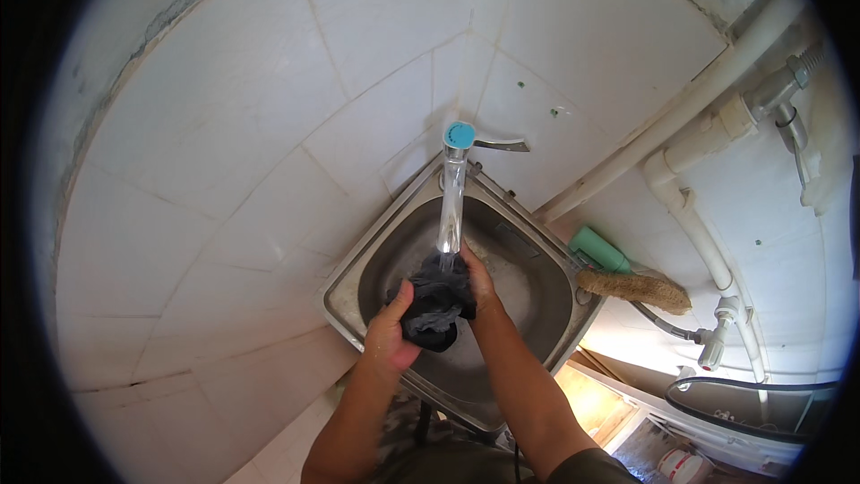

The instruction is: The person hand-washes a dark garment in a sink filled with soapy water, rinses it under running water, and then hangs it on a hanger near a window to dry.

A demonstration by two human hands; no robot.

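Note:
A bunched dark grey and black cloth (433,299) is held between both hands over the basin of a stainless steel sink (521,323). My left hand (391,333) grips its left side, thumb on top. On the right side my right hand (478,280) holds it, with most of the fingers hidden behind the cloth. Water runs from the spout of the chrome faucet (453,208) straight onto the cloth. The faucet's lever (502,144) points to the right.
Tiled walls (269,148) meet behind the sink. At the sink's right corner lie a green bottle (600,250) and a brown loofah-like scrubber (635,289). White pipes (699,242) and a valve (713,349) run along the right wall. A white and red tub (682,465) stands low at right.

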